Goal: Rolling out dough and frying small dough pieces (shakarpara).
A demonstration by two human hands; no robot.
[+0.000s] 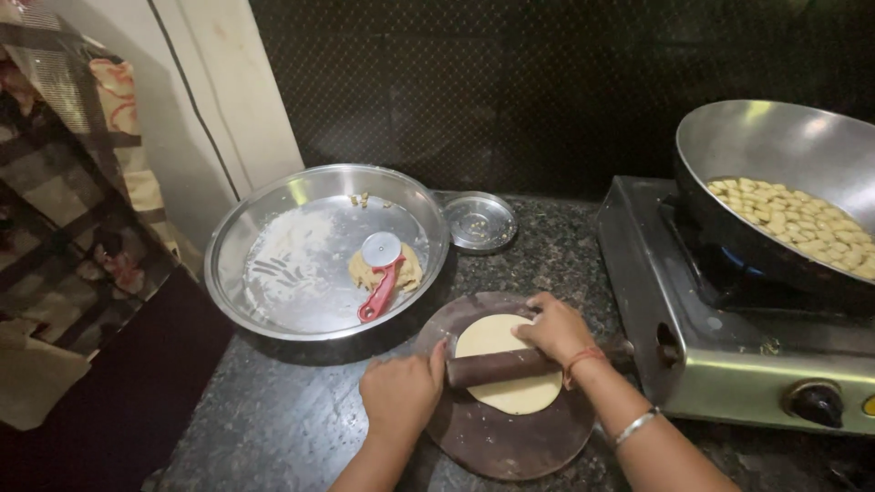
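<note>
A dark wooden rolling pin (pixel 497 366) lies across a flat round of pale dough (pixel 507 364) on a round dark rolling board (pixel 506 437). My left hand (pixel 399 392) presses down on the pin's left end. My right hand (pixel 558 332) presses on its right part, with a red thread and a metal bangle at the wrist. Both hands rest palm down over the pin.
A wide steel plate (pixel 273 228) at the left holds flour, a lump of dough (pixel 408 268) and a red-handled wheel cutter (pixel 380 273). A small steel lid (pixel 479 220) sits behind. At the right, a steel gas stove (pixel 729 364) carries a wok (pixel 775 146) of small frying dough pieces (pixel 802 223).
</note>
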